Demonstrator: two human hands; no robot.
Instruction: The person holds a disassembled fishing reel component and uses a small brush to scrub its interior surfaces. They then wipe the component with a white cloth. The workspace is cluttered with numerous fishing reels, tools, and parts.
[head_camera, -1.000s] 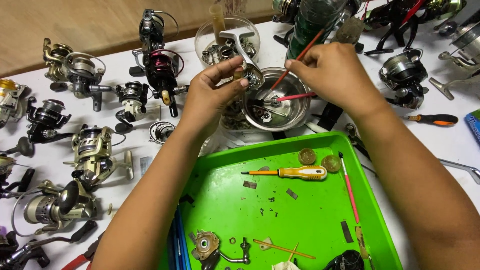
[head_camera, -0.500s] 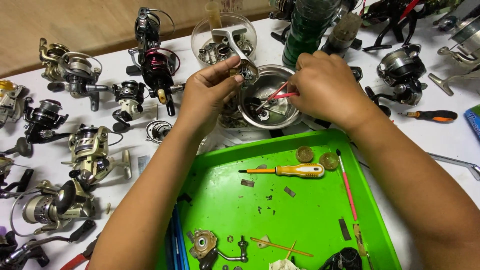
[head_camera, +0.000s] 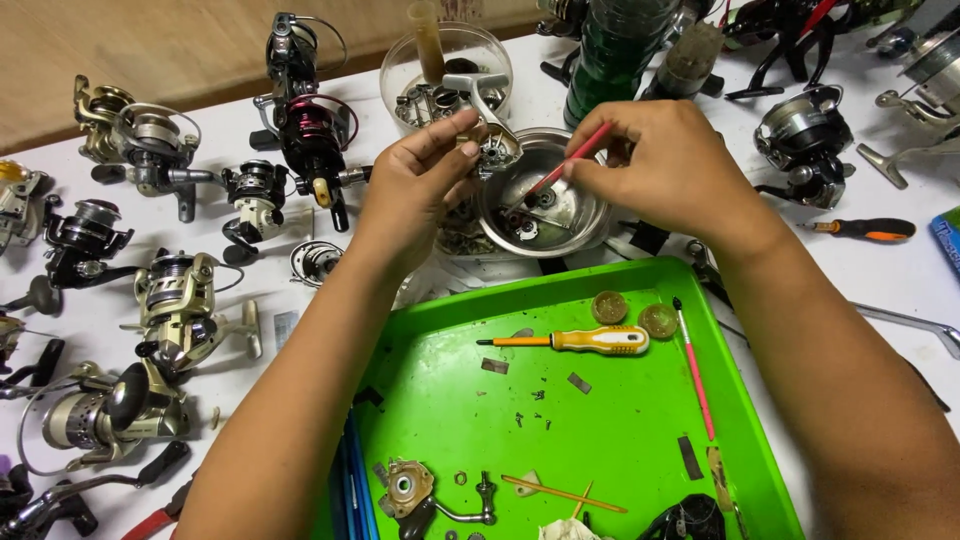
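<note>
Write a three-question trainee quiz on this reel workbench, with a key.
1. True or false: the yellow-handled screwdriver lies on the green tray.
2. What does the right hand hold? A) red-handled brush B) pliers C) a coin
3. Fill in: the left hand holds a reel part over the rim of the metal ____.

Key: 1 true; 2 A; 3 bowl.

Probably repair workbench: many fishing reels, screwdriver, parts tray.
</note>
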